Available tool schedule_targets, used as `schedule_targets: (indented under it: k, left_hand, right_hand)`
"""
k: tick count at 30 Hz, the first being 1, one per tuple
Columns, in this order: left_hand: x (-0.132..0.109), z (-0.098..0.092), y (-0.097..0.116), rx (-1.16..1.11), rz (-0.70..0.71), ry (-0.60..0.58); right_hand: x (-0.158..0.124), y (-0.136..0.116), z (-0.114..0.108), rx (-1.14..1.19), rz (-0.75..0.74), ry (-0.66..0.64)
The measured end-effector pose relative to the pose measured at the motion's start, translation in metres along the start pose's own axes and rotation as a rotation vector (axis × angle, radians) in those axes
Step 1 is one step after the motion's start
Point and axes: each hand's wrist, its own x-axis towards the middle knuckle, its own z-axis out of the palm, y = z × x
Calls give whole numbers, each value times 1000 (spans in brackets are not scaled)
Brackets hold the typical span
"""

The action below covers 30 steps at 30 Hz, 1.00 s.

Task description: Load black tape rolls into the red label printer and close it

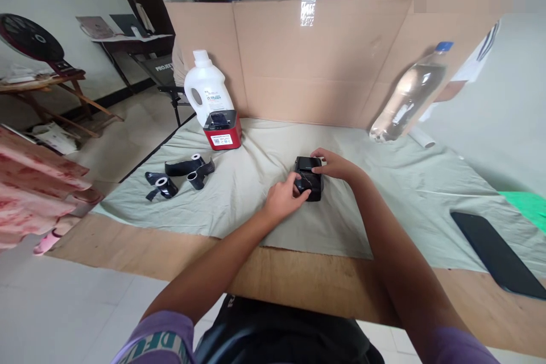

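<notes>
A small black box-shaped device, perhaps a portable label printer, rests on the cloth in front of me. Its far part looks like a raised lid or a separate flap; I cannot tell which. My left hand grips its near left side, thumb toward the front and fingers bent over the edge. At the far right, my right hand pinches the upper part between thumb and fingers. To the left lie several rolls of black film or tape, among them one roll with a white core and a loose tail.
A red and black box stands before a white jug. A clear bottle with a blue cap leans on the cardboard screen. A black phone lies at right. Another person's pink clothing shows at left.
</notes>
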Motion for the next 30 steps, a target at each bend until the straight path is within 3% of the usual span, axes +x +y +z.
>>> schedule_targets:
  k: [7, 17, 24, 30]
  left_hand:
    - [7, 7, -16, -435, 93, -101]
    - [9, 4, -19, -426, 114, -202]
    - [10, 1, -18, -417, 98, -223]
    - [8, 0, -14, -372, 65, -251]
  right_hand:
    - [6, 6, 9, -19, -97, 87]
    - [5, 3, 9, 53, -82, 95]
    - [6, -1, 16, 441, 153, 128]
    - [13, 7, 25, 488, 307, 104]
